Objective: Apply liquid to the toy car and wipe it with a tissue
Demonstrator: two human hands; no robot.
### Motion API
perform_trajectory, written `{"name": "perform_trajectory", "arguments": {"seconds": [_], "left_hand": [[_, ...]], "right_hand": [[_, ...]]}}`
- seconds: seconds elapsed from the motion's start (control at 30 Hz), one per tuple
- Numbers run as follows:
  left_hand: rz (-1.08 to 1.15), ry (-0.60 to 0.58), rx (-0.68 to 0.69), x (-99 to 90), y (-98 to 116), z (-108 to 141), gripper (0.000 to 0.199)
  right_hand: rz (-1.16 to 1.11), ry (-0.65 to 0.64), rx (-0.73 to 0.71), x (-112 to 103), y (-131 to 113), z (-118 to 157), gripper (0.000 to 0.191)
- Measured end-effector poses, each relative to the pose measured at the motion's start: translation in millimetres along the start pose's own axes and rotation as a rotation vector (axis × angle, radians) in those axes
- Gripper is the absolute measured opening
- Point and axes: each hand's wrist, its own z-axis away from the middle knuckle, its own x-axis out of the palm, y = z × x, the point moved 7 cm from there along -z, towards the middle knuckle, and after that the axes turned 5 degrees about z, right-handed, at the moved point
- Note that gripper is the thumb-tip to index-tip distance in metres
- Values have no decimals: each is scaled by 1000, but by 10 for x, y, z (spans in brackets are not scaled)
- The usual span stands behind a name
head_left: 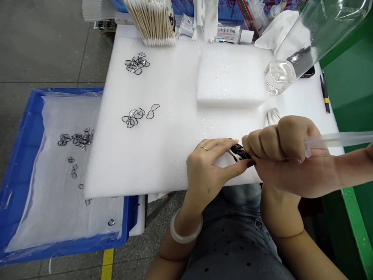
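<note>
A small black piece (240, 152) with a pale underside is in front of us, above the near edge of the white tabletop (163, 163). Our left hand (208, 167) pinches it between the thumb and the fingertips. Our right hand (282, 147) is just beside it, with the fingers curled tightly around a translucent tube (344, 139), which sticks out to the right. Whether the right fingers also touch the piece, we cannot tell.

We judge that the step in hand is some fine work on this piece, perhaps with the tube. The next move calls for a steady left pinch and a light, controlled pressure of the right hand.

To the left, lower than the tabletop, a blue tray (21, 155) carries many thin black-rimmed pieces on a white sheet. Similar pieces lie on the tabletop in a nearer group (133, 118) and a farther group (136, 63). Beyond our hands there are a white foam block (231, 74) and a clear container (279, 76).

At the far edge stand the cotton swabs (154, 25), and near them lies a white labelled tube (229, 34). Its label shows small warning diamonds and lines of print, but these are too small for us to read. We can make out no brand name.
</note>
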Motion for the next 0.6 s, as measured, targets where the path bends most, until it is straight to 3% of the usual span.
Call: {"name": "perform_trajectory", "arguments": {"seconds": [0.33,0.6], "left_hand": [[-4,5,10,-2,12,0,30],[-3,18,20,-1,9,9,31]], "right_hand": [[-15,-28,-105,-1,4,24,51],[114,23,-31,31,-40,5,63]]}}
